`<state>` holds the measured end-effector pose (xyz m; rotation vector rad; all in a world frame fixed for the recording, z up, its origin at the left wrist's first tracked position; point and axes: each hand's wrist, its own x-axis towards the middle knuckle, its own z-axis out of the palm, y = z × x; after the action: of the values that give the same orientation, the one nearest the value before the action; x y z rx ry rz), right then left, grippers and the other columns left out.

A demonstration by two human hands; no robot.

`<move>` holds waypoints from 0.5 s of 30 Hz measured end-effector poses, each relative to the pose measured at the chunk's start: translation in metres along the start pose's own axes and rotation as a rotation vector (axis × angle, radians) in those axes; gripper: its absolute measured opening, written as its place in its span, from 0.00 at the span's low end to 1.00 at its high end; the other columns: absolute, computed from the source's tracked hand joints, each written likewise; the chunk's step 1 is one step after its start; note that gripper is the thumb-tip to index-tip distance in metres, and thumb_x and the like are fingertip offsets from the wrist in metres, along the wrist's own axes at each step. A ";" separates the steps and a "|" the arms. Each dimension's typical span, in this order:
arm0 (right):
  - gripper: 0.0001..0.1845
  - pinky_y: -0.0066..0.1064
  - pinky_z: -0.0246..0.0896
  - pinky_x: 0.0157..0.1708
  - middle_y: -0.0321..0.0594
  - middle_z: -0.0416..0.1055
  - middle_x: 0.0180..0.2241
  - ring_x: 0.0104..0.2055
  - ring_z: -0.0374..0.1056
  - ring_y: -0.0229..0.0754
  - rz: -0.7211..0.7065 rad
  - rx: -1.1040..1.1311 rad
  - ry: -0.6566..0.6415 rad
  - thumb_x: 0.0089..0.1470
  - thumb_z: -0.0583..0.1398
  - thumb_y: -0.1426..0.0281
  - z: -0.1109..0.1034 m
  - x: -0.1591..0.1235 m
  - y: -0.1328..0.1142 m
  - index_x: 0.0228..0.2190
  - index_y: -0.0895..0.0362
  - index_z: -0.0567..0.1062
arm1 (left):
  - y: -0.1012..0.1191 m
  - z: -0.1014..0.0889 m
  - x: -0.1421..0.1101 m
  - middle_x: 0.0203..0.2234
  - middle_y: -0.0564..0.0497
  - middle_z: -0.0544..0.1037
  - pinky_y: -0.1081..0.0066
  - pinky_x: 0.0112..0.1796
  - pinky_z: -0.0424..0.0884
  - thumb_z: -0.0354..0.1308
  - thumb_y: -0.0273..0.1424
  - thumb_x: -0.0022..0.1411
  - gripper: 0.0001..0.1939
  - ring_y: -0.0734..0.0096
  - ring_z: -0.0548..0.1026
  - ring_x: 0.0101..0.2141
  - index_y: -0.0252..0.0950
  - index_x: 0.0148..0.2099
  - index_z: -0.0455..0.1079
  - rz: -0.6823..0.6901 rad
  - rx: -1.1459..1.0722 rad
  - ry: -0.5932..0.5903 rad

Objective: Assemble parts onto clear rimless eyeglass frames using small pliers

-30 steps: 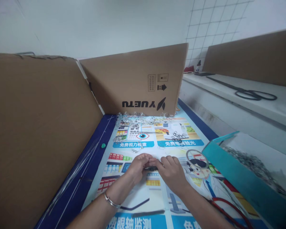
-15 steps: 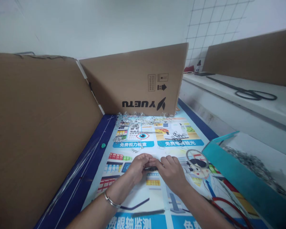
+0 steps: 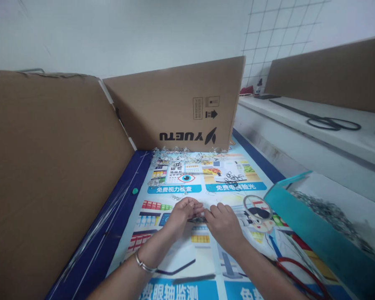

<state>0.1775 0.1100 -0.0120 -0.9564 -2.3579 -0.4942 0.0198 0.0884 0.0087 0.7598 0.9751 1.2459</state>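
My left hand and my right hand meet low over the middle of a printed sheet. The left fingers are curled in a pinch, with the tips pointing at the right hand. My right thumb presses against its bent index finger, close to those left fingertips. Whatever sits in the two pinches is too small to make out. Just below the fingertips lies a small dark wiry bunch, partly hidden by the hands. A clear ring lies to the right of my right hand.
Clear small pieces line the base of a cardboard panel. Dark wire loops lie in front. At right stands a teal box of metal bits; red-handled scissors lie nearby. Black scissors rest on a ledge.
The fingertips of my two hands have drawn slightly apart, and the left fingers have opened a little. The view has shifted slightly. Everything on the sheet stays in place.
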 end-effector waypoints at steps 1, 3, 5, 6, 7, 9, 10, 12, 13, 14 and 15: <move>0.05 0.34 0.42 0.31 0.38 0.61 0.23 0.29 0.52 0.40 0.003 0.001 -0.004 0.49 0.55 0.76 0.000 0.000 0.000 0.24 0.56 0.69 | 0.001 0.000 0.000 0.37 0.41 0.76 0.61 0.43 0.65 0.57 0.39 0.53 0.13 0.59 0.74 0.39 0.33 0.35 0.66 0.001 0.011 -0.004; 0.05 0.34 0.42 0.31 0.38 0.61 0.22 0.29 0.53 0.41 0.010 0.002 -0.011 0.48 0.56 0.75 0.001 0.000 0.000 0.23 0.56 0.68 | 0.001 0.000 0.000 0.38 0.41 0.75 0.61 0.44 0.65 0.58 0.39 0.53 0.14 0.59 0.74 0.40 0.33 0.35 0.66 0.005 0.036 -0.011; 0.04 0.34 0.43 0.31 0.38 0.62 0.22 0.29 0.54 0.41 0.015 0.004 -0.021 0.47 0.56 0.74 0.002 -0.001 0.000 0.23 0.56 0.68 | 0.002 0.000 0.000 0.38 0.42 0.75 0.62 0.44 0.65 0.58 0.40 0.52 0.15 0.59 0.74 0.40 0.33 0.35 0.66 0.009 0.059 -0.021; 0.04 0.34 0.43 0.31 0.38 0.62 0.22 0.29 0.54 0.41 0.018 0.007 -0.026 0.47 0.57 0.74 0.002 -0.001 0.000 0.23 0.56 0.68 | 0.003 0.000 0.000 0.38 0.42 0.75 0.62 0.44 0.65 0.58 0.40 0.52 0.15 0.59 0.74 0.41 0.33 0.36 0.67 0.018 0.068 -0.031; 0.03 0.34 0.43 0.31 0.38 0.63 0.22 0.29 0.55 0.41 0.023 0.012 -0.033 0.46 0.57 0.74 0.002 -0.002 0.000 0.23 0.56 0.68 | 0.003 0.000 0.000 0.39 0.42 0.75 0.62 0.44 0.65 0.58 0.40 0.52 0.15 0.59 0.73 0.41 0.33 0.36 0.67 0.032 0.078 -0.043; 0.02 0.33 0.44 0.30 0.38 0.64 0.23 0.29 0.56 0.41 0.032 0.023 -0.049 0.46 0.58 0.73 0.003 -0.003 0.000 0.23 0.56 0.68 | 0.005 0.001 -0.001 0.39 0.42 0.75 0.62 0.45 0.65 0.57 0.40 0.53 0.15 0.60 0.73 0.41 0.33 0.36 0.67 0.063 0.106 -0.070; 0.02 0.33 0.45 0.30 0.38 0.64 0.23 0.29 0.57 0.41 0.035 0.028 -0.058 0.45 0.58 0.73 0.003 -0.003 -0.001 0.23 0.56 0.68 | 0.007 0.001 -0.002 0.39 0.42 0.75 0.62 0.45 0.65 0.57 0.40 0.54 0.15 0.60 0.73 0.41 0.33 0.37 0.68 0.076 0.121 -0.085; 0.02 0.32 0.45 0.29 0.38 0.65 0.22 0.29 0.58 0.40 0.042 0.031 -0.079 0.46 0.58 0.73 0.005 -0.004 -0.001 0.24 0.56 0.68 | 0.010 0.003 -0.004 0.39 0.42 0.75 0.63 0.45 0.65 0.57 0.40 0.53 0.15 0.60 0.73 0.41 0.33 0.37 0.69 0.096 0.151 -0.110; 0.02 0.32 0.45 0.29 0.38 0.65 0.22 0.28 0.59 0.40 0.046 0.032 -0.093 0.46 0.58 0.73 0.005 -0.005 -0.001 0.23 0.56 0.68 | 0.011 0.003 -0.005 0.38 0.43 0.75 0.64 0.46 0.65 0.57 0.41 0.53 0.16 0.61 0.73 0.41 0.33 0.37 0.69 0.104 0.165 -0.122; 0.02 0.32 0.46 0.29 0.38 0.66 0.22 0.28 0.60 0.40 0.054 0.032 -0.109 0.46 0.58 0.73 0.006 -0.005 -0.001 0.23 0.56 0.69 | 0.013 0.003 -0.006 0.38 0.43 0.75 0.64 0.46 0.65 0.57 0.41 0.53 0.16 0.61 0.73 0.41 0.33 0.37 0.70 0.111 0.177 -0.133; 0.02 0.31 0.46 0.28 0.38 0.66 0.22 0.28 0.61 0.39 0.064 0.035 -0.127 0.46 0.58 0.73 0.006 -0.005 -0.002 0.23 0.56 0.69 | 0.014 0.004 -0.006 0.37 0.43 0.75 0.65 0.46 0.65 0.57 0.41 0.53 0.16 0.62 0.72 0.41 0.33 0.37 0.70 0.118 0.190 -0.144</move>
<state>0.1772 0.1093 -0.0204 -1.0726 -2.4312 -0.3763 0.0171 0.0849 0.0239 1.0541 0.9493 1.1921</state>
